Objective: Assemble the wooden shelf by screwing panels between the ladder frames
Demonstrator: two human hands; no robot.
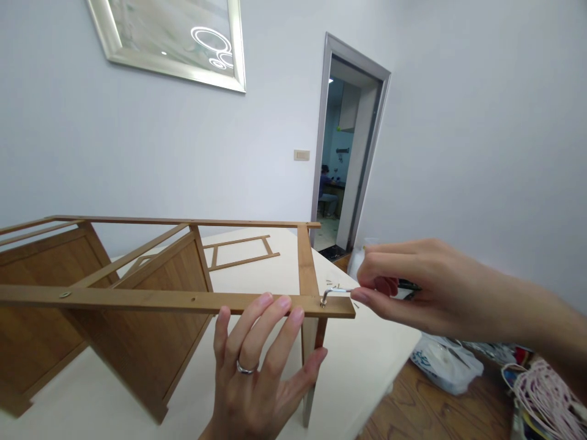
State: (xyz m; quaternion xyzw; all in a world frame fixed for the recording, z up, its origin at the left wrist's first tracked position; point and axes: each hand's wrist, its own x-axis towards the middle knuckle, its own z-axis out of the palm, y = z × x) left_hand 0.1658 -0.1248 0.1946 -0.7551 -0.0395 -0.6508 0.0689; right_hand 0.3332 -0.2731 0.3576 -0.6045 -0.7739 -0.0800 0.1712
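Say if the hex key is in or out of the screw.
In, seemingly: the hex key bends down onto the screw in the wooden rail.

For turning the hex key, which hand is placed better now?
Probably the right hand: it grips the hex key, whose end meets the bolt. The left hand rests on the wooden rail.

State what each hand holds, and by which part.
The right hand pinches the hex key by its straight arm, away from the bend. The left hand rests on the wooden rail; grip unclear.

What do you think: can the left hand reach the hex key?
Probably yes: the left hand is close, with nothing visible between, though the right hand holds the hex key.
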